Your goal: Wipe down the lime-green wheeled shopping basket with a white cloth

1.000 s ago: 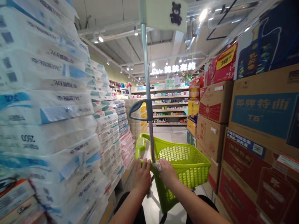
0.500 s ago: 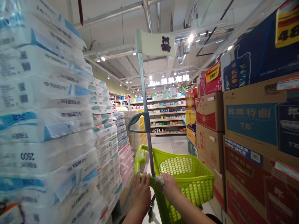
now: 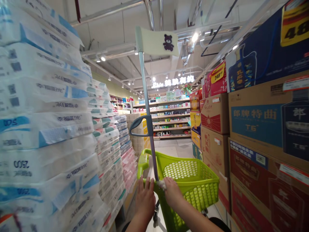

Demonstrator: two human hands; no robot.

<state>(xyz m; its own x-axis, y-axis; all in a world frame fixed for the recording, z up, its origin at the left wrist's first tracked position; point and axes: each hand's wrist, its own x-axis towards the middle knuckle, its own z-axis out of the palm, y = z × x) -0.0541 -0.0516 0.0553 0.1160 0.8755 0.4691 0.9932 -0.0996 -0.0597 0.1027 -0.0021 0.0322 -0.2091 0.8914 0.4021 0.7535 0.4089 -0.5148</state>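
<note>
A lime-green shopping cart (image 3: 200, 193) with a lattice basket stands in front of me in the aisle. My left hand (image 3: 145, 196) lies over the cart's near green bar, its fingers curled forward on it. Close by on the right, my right hand (image 3: 172, 192) is closed round the same bar, near a whitish wrapped patch at the pole's foot. From there a tall metal pole (image 3: 146, 85) rises, leaning slightly left. It carries a grey loop handle (image 3: 140, 126) and a pale flag (image 3: 156, 42) with a dark bear on it. My fingertips are partly hidden.
Tall stacks of plastic-wrapped tissue packs (image 3: 62, 122) line the left side. Stacked cartons (image 3: 256, 119) form the right side, close to the basket. Grey-white floor (image 3: 170, 149) runs ahead to shelves (image 3: 171, 122) of small goods.
The scene has shifted a little to the left in my view, cart and hands included. Both hands keep the same places on the cart.
</note>
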